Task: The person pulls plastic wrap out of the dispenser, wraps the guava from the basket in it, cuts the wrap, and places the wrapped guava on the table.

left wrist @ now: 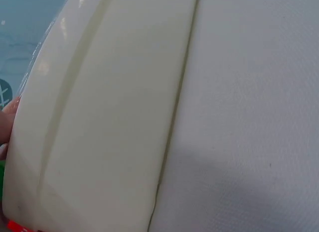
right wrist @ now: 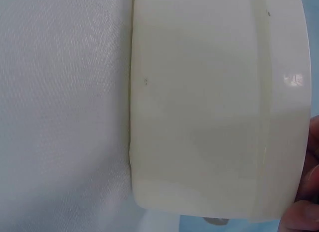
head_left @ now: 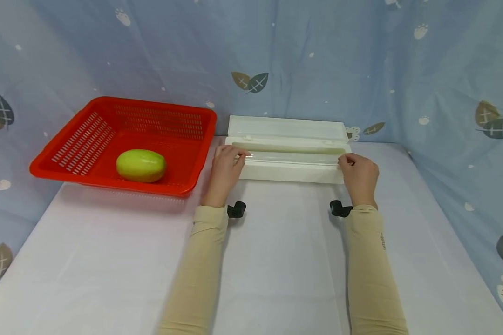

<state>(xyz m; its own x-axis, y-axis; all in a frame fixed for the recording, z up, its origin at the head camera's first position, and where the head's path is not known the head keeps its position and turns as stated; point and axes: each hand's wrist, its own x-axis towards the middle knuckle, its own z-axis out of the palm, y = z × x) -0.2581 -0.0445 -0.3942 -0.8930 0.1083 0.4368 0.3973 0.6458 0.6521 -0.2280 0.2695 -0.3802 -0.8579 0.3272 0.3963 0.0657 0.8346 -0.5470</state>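
A long white cling film dispenser (head_left: 291,173) stands at the back of the table with its lid (head_left: 287,126) raised. Clear cling film (head_left: 293,157) shows along the dispenser's opening. At the left end, my left hand (head_left: 226,170) pinches the film between thumb and fingers. My right hand (head_left: 359,177) pinches at the film's right end, thumb and forefinger curled together. Both wrist views are filled mostly by the dispenser's front wall (left wrist: 114,107), with fingertips (right wrist: 305,214) showing at its upper edge in the right wrist view.
To the left, a red plastic basket (head_left: 209,139) with slotted sides holds one yellow-green oval fruit (head_left: 140,165). A white cloth (head_left: 285,260) covers the table. Behind hangs a blue curtain (head_left: 318,56) with leaf and paw prints.
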